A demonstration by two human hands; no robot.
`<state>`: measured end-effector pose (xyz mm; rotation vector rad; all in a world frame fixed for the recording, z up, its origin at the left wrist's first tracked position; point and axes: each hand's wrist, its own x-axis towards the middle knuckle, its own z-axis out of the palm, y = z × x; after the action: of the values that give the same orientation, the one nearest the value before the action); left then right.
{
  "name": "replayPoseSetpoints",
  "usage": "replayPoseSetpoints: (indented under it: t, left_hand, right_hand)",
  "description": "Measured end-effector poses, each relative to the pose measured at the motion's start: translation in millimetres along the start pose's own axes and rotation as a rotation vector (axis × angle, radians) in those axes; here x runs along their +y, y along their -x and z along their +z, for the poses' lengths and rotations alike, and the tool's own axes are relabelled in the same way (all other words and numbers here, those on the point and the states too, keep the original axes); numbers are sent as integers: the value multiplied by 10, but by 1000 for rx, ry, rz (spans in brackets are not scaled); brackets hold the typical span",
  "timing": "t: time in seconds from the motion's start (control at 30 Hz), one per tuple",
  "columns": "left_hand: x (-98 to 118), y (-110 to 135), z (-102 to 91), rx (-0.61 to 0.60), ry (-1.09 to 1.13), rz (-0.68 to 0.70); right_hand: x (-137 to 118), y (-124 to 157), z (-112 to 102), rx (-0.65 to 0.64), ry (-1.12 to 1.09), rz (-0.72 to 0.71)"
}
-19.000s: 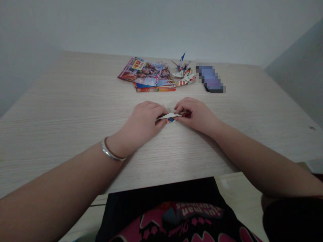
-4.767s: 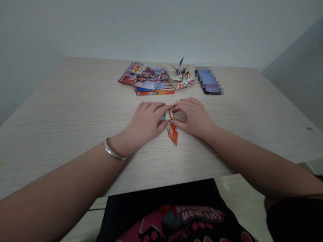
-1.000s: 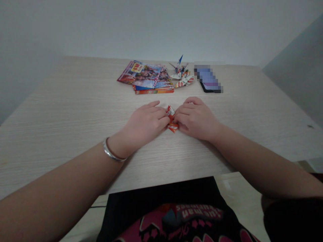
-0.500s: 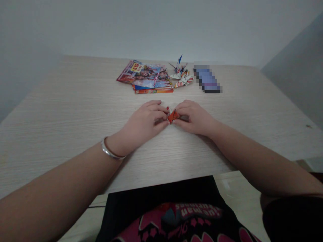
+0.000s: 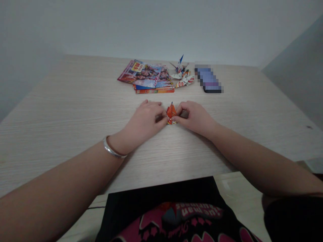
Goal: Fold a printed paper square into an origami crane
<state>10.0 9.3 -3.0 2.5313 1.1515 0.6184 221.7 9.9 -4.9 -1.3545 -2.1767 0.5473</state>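
A small orange folded paper piece (image 5: 171, 113) stands with its point up on the light wooden table (image 5: 75, 111), between my two hands. My left hand (image 5: 145, 121), with a silver bracelet (image 5: 111, 152) on its wrist, pinches the piece's left side with curled fingers. From the other side my right hand (image 5: 193, 117) pinches it the same way. Both hands rest on the tabletop.
At the back of the table lies a stack of colourful printed sheets (image 5: 148, 78). Beside it stand finished folded paper cranes (image 5: 183, 74), and to their right lies a dark phone (image 5: 209, 80). A grey wall runs behind the table.
The long pointed orange piece seen several seconds ago is now shorter and more compact. Over the last second my hands turned it so that its point stands up.
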Motion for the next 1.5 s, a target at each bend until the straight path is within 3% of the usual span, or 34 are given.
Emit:
replayPoseSetpoints:
  t: [0.4,0.63,0.93,1.2,1.5]
  left_hand:
    - [30,13,13,33,30,-49]
    - [58,37,24,84,127,-149]
    - [-7,43,48,62,10,12]
    - [5,51,40,66,-30,80]
    - [12,44,54,26,-52,61]
  right_hand:
    - [-14,-2,33,40,-111,80]
    - [-8,-18,41,50,-126,114]
    - [-15,-36,48,46,-190,124]
    - [20,-24,41,26,-193,23]
    - [44,-13,5,14,47,-107]
